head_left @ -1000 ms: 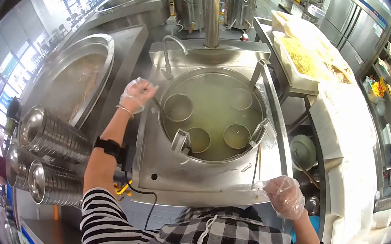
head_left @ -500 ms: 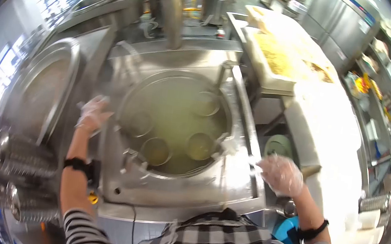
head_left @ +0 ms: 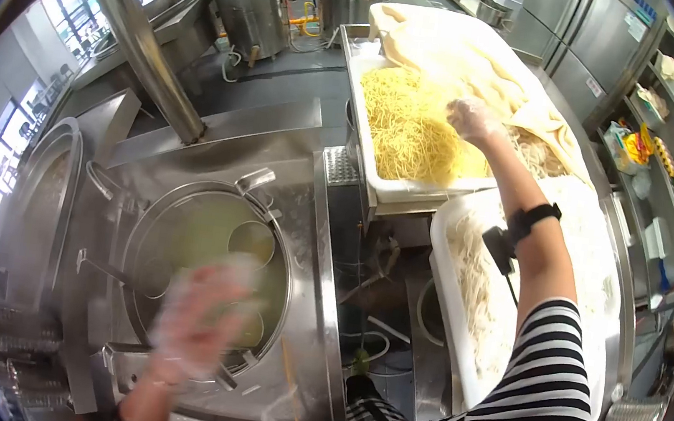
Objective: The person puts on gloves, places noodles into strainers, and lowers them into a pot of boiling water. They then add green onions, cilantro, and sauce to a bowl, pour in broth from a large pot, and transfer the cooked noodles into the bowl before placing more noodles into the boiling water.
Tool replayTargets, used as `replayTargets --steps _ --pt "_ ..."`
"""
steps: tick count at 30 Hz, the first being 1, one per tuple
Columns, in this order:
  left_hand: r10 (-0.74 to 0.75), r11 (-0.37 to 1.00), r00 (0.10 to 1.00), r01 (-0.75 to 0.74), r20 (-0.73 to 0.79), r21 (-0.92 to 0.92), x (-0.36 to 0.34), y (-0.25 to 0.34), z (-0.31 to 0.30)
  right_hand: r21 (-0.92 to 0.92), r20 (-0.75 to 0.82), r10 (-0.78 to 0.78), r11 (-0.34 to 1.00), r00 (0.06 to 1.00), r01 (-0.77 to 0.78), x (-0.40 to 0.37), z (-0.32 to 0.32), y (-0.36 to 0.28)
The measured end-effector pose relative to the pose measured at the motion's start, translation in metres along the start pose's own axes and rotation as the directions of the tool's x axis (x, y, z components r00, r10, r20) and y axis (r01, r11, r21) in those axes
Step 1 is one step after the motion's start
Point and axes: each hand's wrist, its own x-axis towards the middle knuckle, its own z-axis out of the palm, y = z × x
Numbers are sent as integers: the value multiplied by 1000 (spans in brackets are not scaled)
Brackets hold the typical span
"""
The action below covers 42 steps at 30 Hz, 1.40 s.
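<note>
My left hand (head_left: 202, 316), in a clear plastic glove and blurred by motion, is over the front of a round steel pot (head_left: 129, 248) of cloudy greenish water. Its fingers look apart, with nothing visible in them. Round strainer baskets sit in the pot, one a metal strainer basket (head_left: 252, 242) at its right. My right hand (head_left: 476, 122), also gloved, reaches across to a white tray (head_left: 419, 194) heaped with yellow noodles (head_left: 406, 131). There its fingers are curled on the noodles at the heap's right side; the fingertips are partly lost in the bright blur.
Nearer me stands a second white tub (head_left: 447, 308) of pale noodles (head_left: 484, 313). A cream cloth (head_left: 490, 57) lies over the back of the noodle trays. Another large pan (head_left: 54, 184) is at the left, and a steel post (head_left: 144, 35) rises behind the stove.
The view has turned right. My right hand has gone from beside the stove up to the yellow noodles. My left hand has swung from the pot's left side to over its front.
</note>
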Motion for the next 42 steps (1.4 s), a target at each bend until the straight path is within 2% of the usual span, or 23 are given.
replayTargets --steps 3,5,7,8,9,11,12,14,16,17,18,21,23,26,28,30,33,35,37,38,40,41,42 --pt "257 965 942 -238 216 -110 69 -4 90 -34 48 -12 999 999 14 41 27 6" --pt "-189 869 979 202 75 -451 108 -13 155 -37 98 -124 991 987 128 70 51 1" --pt "-442 795 872 490 210 -358 163 -37 185 -19 120 -202 978 972 206 93 68 -2" --pt "-488 796 869 479 76 -370 185 -47 195 -27 108 -275 960 955 279 98 73 -2" --pt "-611 727 780 622 139 -291 205 -60 202 -41 98 -343 937 934 348 102 76 0" --pt "-592 716 803 562 66 -413 239 -90 226 -44 254 -185 978 949 203 103 63 -1" --pt "-470 839 867 381 -166 -389 250 -131 264 -64 406 -28 996 913 59 103 59 0" --pt "-427 838 903 374 -51 -398 274 -103 244 -5 527 0 1000 850 3 106 61 6" --pt "-125 990 987 116 102 83 297 -71 240 -208 632 -369 767 682 608 110 42 10" --pt "137 989 991 -138 10 60 291 -66 257 84 320 -429 901 845 425 115 50 30" --pt "131 990 991 -131 16 57 285 -62 273 427 200 -318 880 927 210 121 58 51" --pt "32 994 985 -13 -168 113 269 -42 288 178 340 -154 979 928 98 161 65 48" --pt "35 966 984 11 -175 258 262 -38 292 32 195 -333 942 923 333 194 116 53" --pt "39 975 978 7 -204 223 261 -40 295 -71 245 -421 890 873 450 212 125 29" --pt "39 974 980 7 -196 227 260 -48 300 7 161 -276 960 947 279 209 137 21" --pt "24 968 987 16 -156 249 261 -45 294 -192 526 -174 929 833 316 209 123 16" --pt "17 968 986 25 -165 248 261 -42 290 -219 510 -172 921 843 321 184 99 17" --pt "4 968 986 38 -164 247 261 -43 291 -252 342 -115 945 933 209 178 68 28" --pt "-5 969 987 44 -158 243 260 -43 293 188 24 24 982 999 -28 178 21 50" --pt "-3 967 987 45 -162 252 259 -42 292 174 18 233 957 972 -233 179 -13 43" --pt "5 965 985 41 -174 260 259 -44 292 607 -147 45 793 988 54 206 -19 87" --pt "-17 963 987 59 -160 263 260 -45 293 433 -193 46 901 980 42 181 -66 64" --pt "-39 961 989 76 -144 267 258 -45 294 489 -196 25 869 980 76 191 -74 74"
